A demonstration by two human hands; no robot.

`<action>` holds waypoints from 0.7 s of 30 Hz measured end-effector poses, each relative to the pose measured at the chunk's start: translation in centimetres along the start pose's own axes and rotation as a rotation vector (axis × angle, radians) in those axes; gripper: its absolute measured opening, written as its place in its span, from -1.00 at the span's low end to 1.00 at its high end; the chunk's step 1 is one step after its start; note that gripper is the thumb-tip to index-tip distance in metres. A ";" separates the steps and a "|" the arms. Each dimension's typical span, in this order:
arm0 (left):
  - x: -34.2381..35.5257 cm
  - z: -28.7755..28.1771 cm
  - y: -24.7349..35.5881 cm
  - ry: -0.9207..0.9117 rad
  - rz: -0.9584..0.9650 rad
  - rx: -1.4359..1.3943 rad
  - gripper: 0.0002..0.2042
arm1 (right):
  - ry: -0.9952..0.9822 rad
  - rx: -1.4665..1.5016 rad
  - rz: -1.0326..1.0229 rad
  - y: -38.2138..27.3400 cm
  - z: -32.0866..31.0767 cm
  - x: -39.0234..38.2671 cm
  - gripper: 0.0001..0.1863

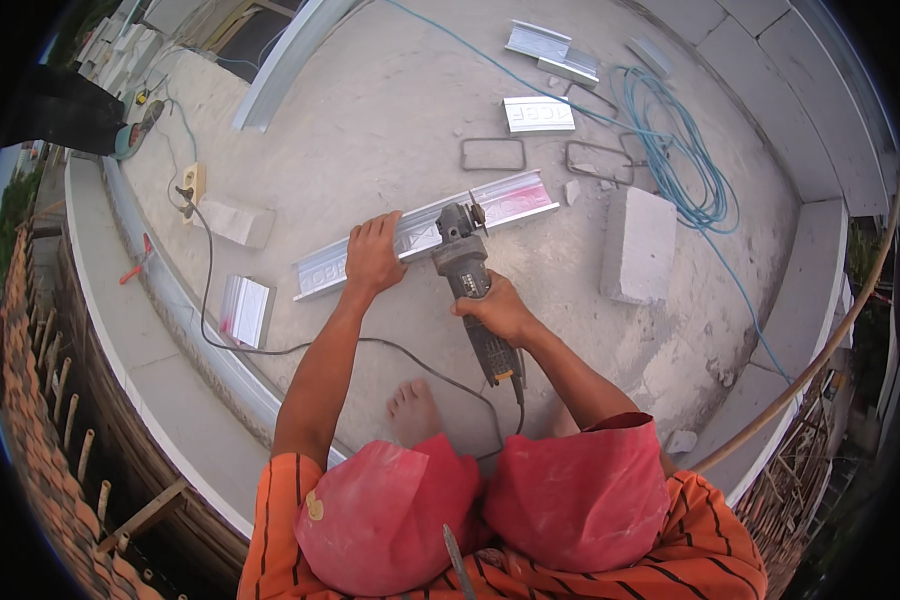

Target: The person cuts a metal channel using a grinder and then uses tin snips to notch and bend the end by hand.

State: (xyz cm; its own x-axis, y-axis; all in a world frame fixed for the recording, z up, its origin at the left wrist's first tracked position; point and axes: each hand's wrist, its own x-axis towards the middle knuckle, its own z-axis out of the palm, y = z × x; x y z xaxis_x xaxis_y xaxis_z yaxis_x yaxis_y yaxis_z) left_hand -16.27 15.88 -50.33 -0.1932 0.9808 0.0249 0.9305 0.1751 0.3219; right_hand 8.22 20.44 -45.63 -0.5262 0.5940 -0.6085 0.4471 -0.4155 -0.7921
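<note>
My right hand [498, 308] is wrapped round the body of a dark angle grinder [467, 268]. The grinder's head and thin disc lie over the right part of a long silvery metal channel [325, 268], which slants across the concrete floor. Pink marking colours the channel's right end. Left of the grinder, my left hand [374, 254] grips the channel, its fingers curled over the far edge. Whether the disc touches the metal, I cannot tell. A black power cord [410, 350] trails from the grinder's rear, past my bare foot [412, 410], toward the left.
A socket block [192, 182] and pale block [232, 222] sit at left, near a short channel piece [247, 312]. At right lie a pale block [638, 245], coiled blue hose [675, 150], wire frames [493, 154] and cut channels [538, 115]. Another person's foot [130, 138] stands far left.
</note>
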 end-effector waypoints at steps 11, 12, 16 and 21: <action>0.2 -0.4 0.0 -0.037 -0.012 0.034 -0.22 | -0.035 0.037 -0.022 0.1 0.0 0.2 -0.53; 0.2 -0.4 0.0 -0.041 -0.016 0.039 -0.22 | -0.036 0.040 -0.023 0.1 0.0 0.2 -0.53; 0.5 -0.4 -0.2 -0.041 -0.008 0.031 -0.22 | -0.035 0.029 -0.029 0.0 0.0 0.2 -0.51; 0.6 -0.5 -0.5 -0.056 -0.008 0.025 -0.22 | -0.048 0.013 -0.032 -0.5 -0.1 -0.1 -0.50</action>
State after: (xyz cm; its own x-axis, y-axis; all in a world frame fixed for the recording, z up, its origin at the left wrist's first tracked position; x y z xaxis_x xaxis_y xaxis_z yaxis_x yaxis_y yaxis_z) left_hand -17.02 16.38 -49.99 -0.1835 0.9826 -0.0304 0.9366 0.1841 0.2982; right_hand 8.11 20.73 -45.16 -0.5743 0.5738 -0.5839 0.4202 -0.4055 -0.8118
